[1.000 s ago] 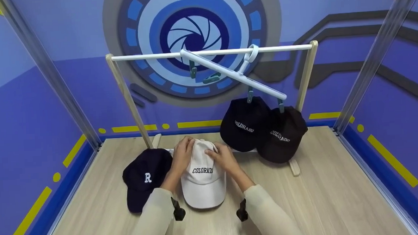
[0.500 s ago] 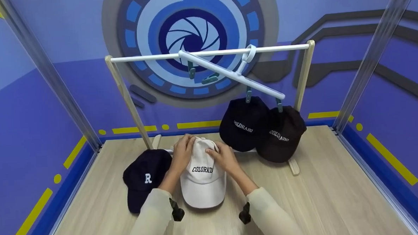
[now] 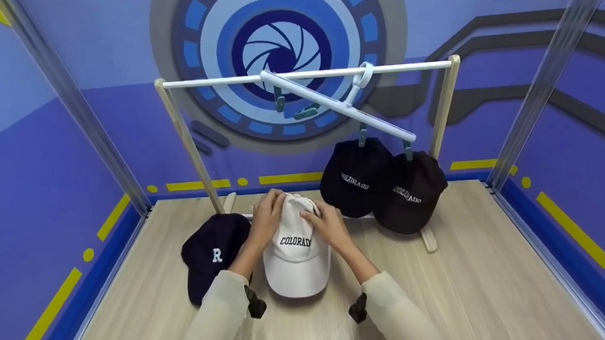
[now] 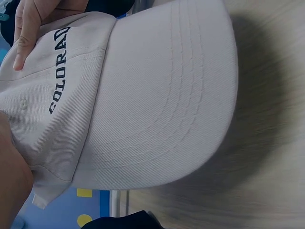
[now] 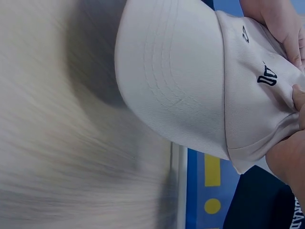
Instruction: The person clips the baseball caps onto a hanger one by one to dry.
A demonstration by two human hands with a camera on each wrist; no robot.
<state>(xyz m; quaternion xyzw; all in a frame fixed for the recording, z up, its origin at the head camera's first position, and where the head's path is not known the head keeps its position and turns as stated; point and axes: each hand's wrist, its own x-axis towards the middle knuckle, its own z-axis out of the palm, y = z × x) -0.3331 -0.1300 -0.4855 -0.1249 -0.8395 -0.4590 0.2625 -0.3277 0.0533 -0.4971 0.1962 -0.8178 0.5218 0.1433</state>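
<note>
A white baseball cap [image 3: 297, 275] lettered COLORADO is held between both hands in the head view, brim toward the person. My left hand [image 3: 267, 218] grips the crown's left side. On the other side my right hand [image 3: 330, 224] pinches the crown, its thumb [image 4: 26, 45] lying on the front fabric in the left wrist view. In the right wrist view, the brim [image 5: 176, 71] casts a shadow on the tabletop. Fingers behind the crown are hidden. Left of the left forearm rests a navy cap [image 3: 209, 245] with a white R.
Behind the hands stands a rack with a white rail [image 3: 207, 82] and wooden posts. A tilted white hanger [image 3: 325, 98] hangs there, its green clips [image 3: 279, 100] dangling at left. Its right clips hold a black cap [image 3: 349, 198] and a dark brown cap [image 3: 404, 216].
Both hands keep their grip on the white cap, which has shifted very slightly toward the rack. The head view moves a little; the other caps stay put.
</note>
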